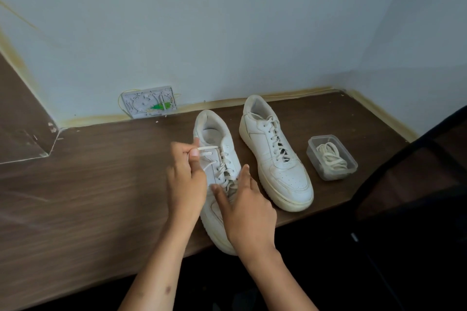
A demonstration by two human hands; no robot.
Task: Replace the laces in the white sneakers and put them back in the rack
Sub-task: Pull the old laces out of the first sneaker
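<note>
- A small clear plastic tub (331, 157) is sitting on the dark wood-grain desktop (101, 184), near its right end, and is holding a coiled bundle of cream shoelaces (331, 156); the tub is standing lidless, just beside the toe half of the right-hand white leather sneaker (275, 156).
- That sneaker is lying fully laced, heel toward the pale blue wall (227, 20), toe pointing at the desk's front edge.
- The left-hand white leather sneaker (217, 159) is resting near the other, its toe hanging slightly past the front edge of the desktop.
- The left hand (185, 179) is pinching the loose end of a cream lace (207, 148) between thumb and curled fingers, drawing it out sideways from the upper eyelets.
- The right hand (246, 212) is pressing on the forefoot of the same sneaker, fingers spread and straight, fingertips touching the laces.
- A white wall box with green wiring (149, 105) is sitting at the back edge, where the wall meets the desk.
- Bare desktop is stretching wide to the left of the hands; a dark chair frame (417, 171) is crowding the right side.
</note>
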